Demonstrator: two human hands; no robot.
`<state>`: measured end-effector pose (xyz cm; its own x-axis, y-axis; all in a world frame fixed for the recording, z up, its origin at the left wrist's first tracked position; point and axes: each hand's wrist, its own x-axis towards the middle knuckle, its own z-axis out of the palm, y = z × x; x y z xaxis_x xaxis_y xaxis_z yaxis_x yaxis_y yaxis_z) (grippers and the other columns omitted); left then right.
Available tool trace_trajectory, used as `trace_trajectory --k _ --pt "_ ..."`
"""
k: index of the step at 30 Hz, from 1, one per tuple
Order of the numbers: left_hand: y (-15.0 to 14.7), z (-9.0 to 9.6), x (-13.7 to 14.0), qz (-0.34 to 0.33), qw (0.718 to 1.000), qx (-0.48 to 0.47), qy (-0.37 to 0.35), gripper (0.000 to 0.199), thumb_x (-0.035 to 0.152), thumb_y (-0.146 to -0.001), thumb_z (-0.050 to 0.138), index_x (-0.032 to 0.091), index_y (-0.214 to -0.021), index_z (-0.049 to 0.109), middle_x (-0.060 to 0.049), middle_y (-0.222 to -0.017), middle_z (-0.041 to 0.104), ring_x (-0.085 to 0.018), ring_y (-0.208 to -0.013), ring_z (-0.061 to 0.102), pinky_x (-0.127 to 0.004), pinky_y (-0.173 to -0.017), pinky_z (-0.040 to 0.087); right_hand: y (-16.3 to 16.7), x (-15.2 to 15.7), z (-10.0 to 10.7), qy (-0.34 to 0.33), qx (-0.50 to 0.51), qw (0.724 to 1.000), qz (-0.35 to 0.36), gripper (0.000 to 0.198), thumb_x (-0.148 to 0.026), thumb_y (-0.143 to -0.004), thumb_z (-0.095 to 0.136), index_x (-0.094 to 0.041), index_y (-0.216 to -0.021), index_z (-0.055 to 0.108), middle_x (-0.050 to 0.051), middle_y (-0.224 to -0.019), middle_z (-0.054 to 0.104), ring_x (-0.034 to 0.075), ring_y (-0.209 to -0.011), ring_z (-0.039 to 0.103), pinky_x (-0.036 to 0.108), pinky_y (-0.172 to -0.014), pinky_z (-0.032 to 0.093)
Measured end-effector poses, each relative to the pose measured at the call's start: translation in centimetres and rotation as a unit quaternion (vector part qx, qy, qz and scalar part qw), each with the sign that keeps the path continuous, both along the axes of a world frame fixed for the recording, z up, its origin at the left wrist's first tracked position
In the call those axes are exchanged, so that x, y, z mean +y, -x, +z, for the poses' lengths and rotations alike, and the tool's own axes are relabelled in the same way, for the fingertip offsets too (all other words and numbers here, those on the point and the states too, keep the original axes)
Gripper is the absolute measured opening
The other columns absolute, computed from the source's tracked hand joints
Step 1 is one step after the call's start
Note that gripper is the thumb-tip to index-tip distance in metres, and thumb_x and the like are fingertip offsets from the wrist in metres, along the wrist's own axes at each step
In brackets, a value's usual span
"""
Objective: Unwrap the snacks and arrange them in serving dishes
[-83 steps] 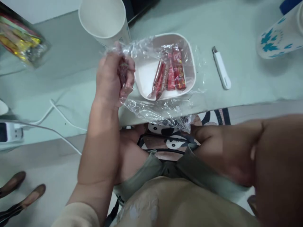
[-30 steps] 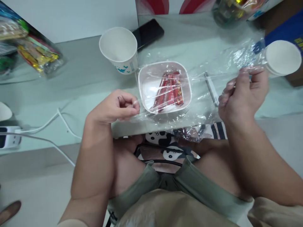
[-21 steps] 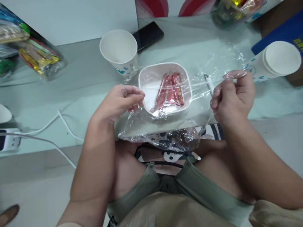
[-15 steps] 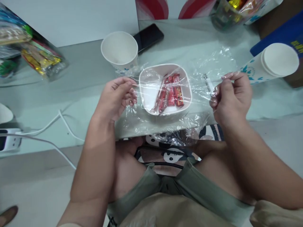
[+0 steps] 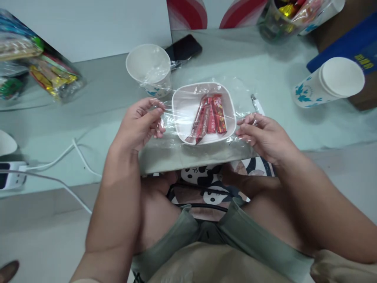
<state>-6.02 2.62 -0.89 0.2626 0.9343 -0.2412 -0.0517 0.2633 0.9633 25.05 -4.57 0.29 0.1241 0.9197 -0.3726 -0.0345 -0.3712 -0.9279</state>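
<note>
A white square bowl [image 5: 182, 118] with rounded corners stands near the table's front edge, holding several red-wrapped snack sticks [image 5: 210, 118]. Clear plastic wrap [image 5: 167, 135] lies over it and spreads past both sides. My left hand [image 5: 144, 120] pinches the wrap just left of the bowl, thumb against fingers. On the other side my right hand [image 5: 259, 133] is closed on the wrap close to the bowl's right rim. Behind the right fingers lies a small white object with a dark, metallic-looking tip [image 5: 257, 104]; its kind is unclear.
A white paper cup [image 5: 149, 70] stands behind my left hand, beside a black phone [image 5: 187, 47]. Stacked paper cups [image 5: 326, 84] are at right, near a clear tub of sweets [image 5: 278, 19]. Packaged snacks [image 5: 53, 74] and a white cable [image 5: 59, 157] lie left.
My right hand has moved left and slightly down to the bowl's rim, leaving the small white object on the table. The wrap's front part no longer hangs over the table edge.
</note>
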Motion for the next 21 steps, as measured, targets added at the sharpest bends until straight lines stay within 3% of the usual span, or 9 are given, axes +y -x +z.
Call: trace_trajectory --k 5,8,12,15,18,21 --pt "0.6 -0.5 0.3 0.008 0.998 -0.049 -0.029 0.023 0.026 -0.076 0.080 0.024 -0.094 0.065 0.010 -0.038 0.053 -0.007 -0.024 0.034 -0.022 -0.027 0.016 -1.0 -0.2 0.0 -0.042 -0.027 0.998 0.048 0.033 -0.031 -0.079 0.077 -0.028 -0.104 0.055 -0.008 -0.057 0.063 0.012 -0.038 0.055 0.024 -0.038 0.043" --pt "0.6 0.0 0.1 -0.001 0.991 -0.125 -0.040 0.028 0.032 -0.066 0.090 0.026 -0.079 0.066 0.010 -0.040 0.050 -0.006 -0.029 0.034 -0.021 -0.029 0.017 -1.5 -0.2 0.2 -0.087 0.032 0.994 0.060 0.038 -0.037 -0.080 0.078 -0.032 -0.111 0.056 -0.006 -0.070 0.070 0.013 -0.040 0.058 0.025 -0.037 0.042" --pt "0.3 1.0 -0.1 -0.021 0.983 -0.173 -0.063 0.036 0.033 -0.053 0.098 0.024 -0.061 0.064 0.005 -0.049 0.056 -0.006 -0.037 0.037 -0.022 -0.033 0.027 -1.6 -0.5 0.0 -0.218 0.046 0.975 -0.002 0.023 -0.030 -0.073 0.087 -0.027 -0.075 0.065 -0.003 -0.104 0.071 0.008 -0.051 0.059 0.024 -0.036 0.036" --pt "0.3 1.1 -0.1 -0.005 0.985 -0.158 -0.068 0.032 0.029 -0.052 0.096 0.022 -0.058 0.065 0.003 -0.056 0.061 -0.006 -0.040 0.044 -0.025 -0.039 0.038 -1.7 -0.6 -0.2 -0.293 0.028 0.955 -0.023 0.031 -0.021 -0.069 0.089 -0.022 -0.053 0.062 -0.002 -0.110 0.068 0.006 -0.057 0.056 0.027 -0.043 0.038" --pt "0.4 0.7 0.0 0.032 0.995 -0.089 -0.030 0.013 0.011 -0.056 0.079 0.019 -0.061 0.069 0.002 -0.058 0.061 -0.007 -0.045 0.052 -0.023 -0.043 0.041 -1.7 -0.6 0.1 -0.284 0.001 0.958 -0.035 0.032 -0.018 -0.064 0.086 -0.022 -0.045 0.061 -0.001 -0.103 0.068 0.008 -0.060 0.057 0.030 -0.052 0.041" --pt "0.3 0.4 0.3 0.060 0.997 -0.023 0.044 0.018 0.005 -0.057 0.064 0.016 -0.067 0.073 0.000 -0.063 0.065 -0.007 -0.049 0.056 -0.019 -0.047 0.044 -1.5 -0.5 0.8 -0.243 -0.038 0.968 -0.057 0.022 -0.019 -0.062 0.078 -0.024 -0.046 0.064 0.001 -0.093 0.067 0.013 -0.066 0.060 0.032 -0.058 0.043"
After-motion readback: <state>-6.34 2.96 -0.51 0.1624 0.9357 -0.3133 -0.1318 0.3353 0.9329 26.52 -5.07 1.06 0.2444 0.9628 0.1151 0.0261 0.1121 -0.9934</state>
